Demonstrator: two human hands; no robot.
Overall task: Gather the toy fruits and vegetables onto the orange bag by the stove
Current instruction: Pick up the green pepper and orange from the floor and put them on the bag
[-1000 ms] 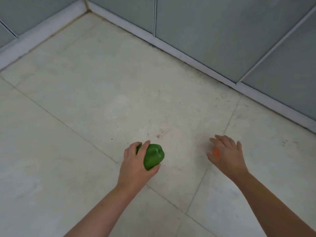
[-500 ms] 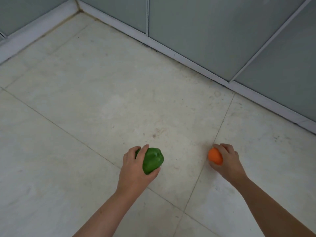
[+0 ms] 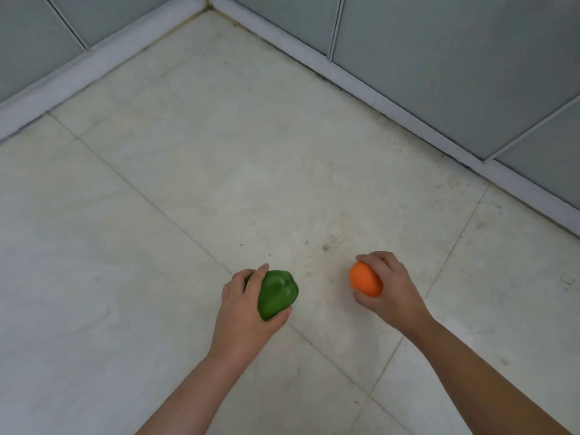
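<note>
Left hand [image 3: 241, 312] grasped a green toy bell pepper [image 3: 276, 293]; right hand [image 3: 392, 293] gripped a toy orange [image 3: 364, 279], held apart above the tiled floor [image 3: 188, 183]

No writing, label, brand, number or sign can be read anywhere in the view (neither on the surfaces nor on anything held).
</note>
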